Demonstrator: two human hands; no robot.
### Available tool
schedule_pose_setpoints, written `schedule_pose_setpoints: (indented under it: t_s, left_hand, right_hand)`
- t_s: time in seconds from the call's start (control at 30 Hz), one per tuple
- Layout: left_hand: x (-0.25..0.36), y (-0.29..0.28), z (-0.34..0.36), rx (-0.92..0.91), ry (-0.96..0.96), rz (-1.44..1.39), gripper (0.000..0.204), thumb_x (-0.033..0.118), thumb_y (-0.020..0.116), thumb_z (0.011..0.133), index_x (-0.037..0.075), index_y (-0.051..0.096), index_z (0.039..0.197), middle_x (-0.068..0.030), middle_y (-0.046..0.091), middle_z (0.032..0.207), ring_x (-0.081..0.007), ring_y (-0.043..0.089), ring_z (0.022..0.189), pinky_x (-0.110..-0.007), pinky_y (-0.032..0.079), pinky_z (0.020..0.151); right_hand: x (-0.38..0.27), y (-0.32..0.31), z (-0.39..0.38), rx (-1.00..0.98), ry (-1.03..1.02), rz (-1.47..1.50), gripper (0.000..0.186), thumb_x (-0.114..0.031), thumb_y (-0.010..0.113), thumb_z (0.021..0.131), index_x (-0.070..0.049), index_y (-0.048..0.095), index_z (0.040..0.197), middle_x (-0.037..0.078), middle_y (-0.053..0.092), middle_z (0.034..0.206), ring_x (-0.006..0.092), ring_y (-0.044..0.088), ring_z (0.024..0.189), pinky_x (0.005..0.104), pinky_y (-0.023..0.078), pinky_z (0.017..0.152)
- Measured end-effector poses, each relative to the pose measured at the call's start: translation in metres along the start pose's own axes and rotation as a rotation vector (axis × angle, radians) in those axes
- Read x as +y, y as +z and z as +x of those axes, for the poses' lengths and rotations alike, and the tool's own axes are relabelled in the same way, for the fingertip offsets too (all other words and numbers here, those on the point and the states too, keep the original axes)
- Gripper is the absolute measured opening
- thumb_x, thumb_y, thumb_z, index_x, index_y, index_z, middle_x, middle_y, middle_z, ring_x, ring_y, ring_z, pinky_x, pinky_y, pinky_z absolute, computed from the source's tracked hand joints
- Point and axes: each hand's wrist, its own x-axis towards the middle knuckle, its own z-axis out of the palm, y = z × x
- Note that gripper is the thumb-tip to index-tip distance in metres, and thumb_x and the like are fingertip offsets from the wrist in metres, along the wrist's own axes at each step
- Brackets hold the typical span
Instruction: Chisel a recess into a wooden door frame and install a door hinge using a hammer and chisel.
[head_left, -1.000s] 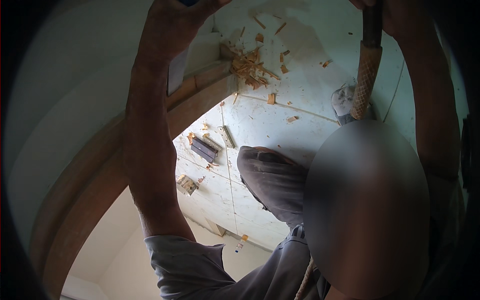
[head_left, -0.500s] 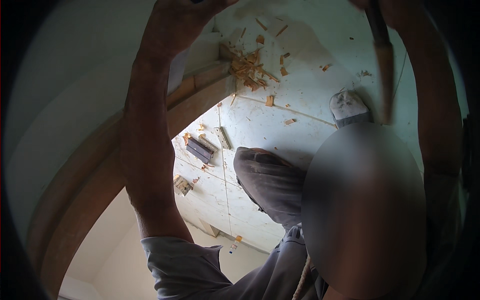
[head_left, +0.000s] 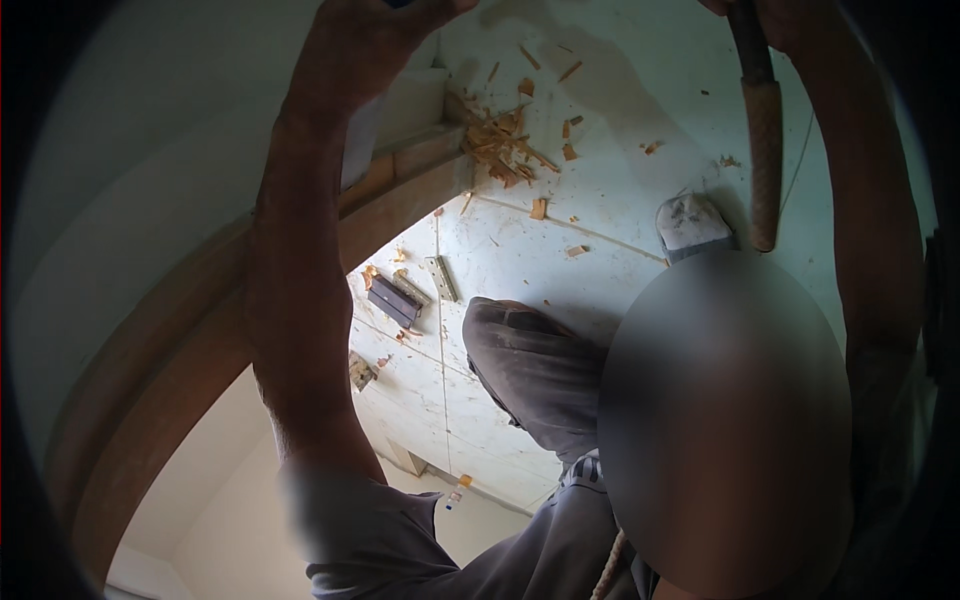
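My right hand is closed round a long tool handle, dark at the top with a rough brown grip that hangs downward. The tool's head is out of view, so I cannot tell its kind for certain. At the upper left, my left hand is cut off by the top edge, its fingers curled. A small bit of something dark blue shows beside them. That hand is near the wooden door frame. Wood chips lie heaped at the frame's foot, below and between my hands.
On the pale tiled floor are metal hinges, a dark oblong block and a small bottle with a yellow cap. My bent knee is in the middle. A rounded white-and-grey thing lies near the handle.
The handle in my right hand has swung slightly left and shows sharper now. My left hand stays nearly in place. The floor view has shifted only a little.
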Motion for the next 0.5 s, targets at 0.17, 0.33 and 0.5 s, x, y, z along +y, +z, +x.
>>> schedule_pose_setpoints:
  t_s: [0.17,0.33,0.5]
  left_hand:
    - [-0.008,0.0,0.0,-0.002,-0.004,0.038,0.048,0.048,0.074,0.077,0.006,0.052,0.065,0.0022,0.044,0.055,-0.0088,0.041,0.052,-0.029,0.036,0.046]
    - [-0.009,0.003,0.003,0.0,0.05,0.03,0.047,0.047,0.074,0.078,0.007,0.051,0.067,0.0032,0.044,0.054,-0.0079,0.041,0.05,-0.028,0.035,0.044]
    - [-0.031,0.007,0.003,-0.032,-0.022,0.092,0.05,0.054,0.074,0.075,0.01,0.052,0.064,0.0047,0.045,0.048,-0.0071,0.044,0.041,-0.026,0.037,0.042]
  right_hand:
    - [0.005,0.006,0.002,-0.057,-0.033,-0.256,0.039,-0.04,0.053,0.094,-0.013,0.046,0.066,-0.006,0.038,0.047,0.0075,0.033,0.033,0.0259,0.028,0.034]
    - [-0.008,0.011,-0.004,0.106,0.028,0.056,0.041,-0.037,0.053,0.094,-0.01,0.047,0.064,-0.003,0.036,0.045,0.0095,0.033,0.032,0.0288,0.029,0.033]
    - [0.006,0.018,-0.005,-0.048,-0.098,-0.171,0.035,-0.032,0.054,0.093,-0.008,0.049,0.067,-0.002,0.041,0.047,0.0096,0.035,0.032,0.0289,0.028,0.033]
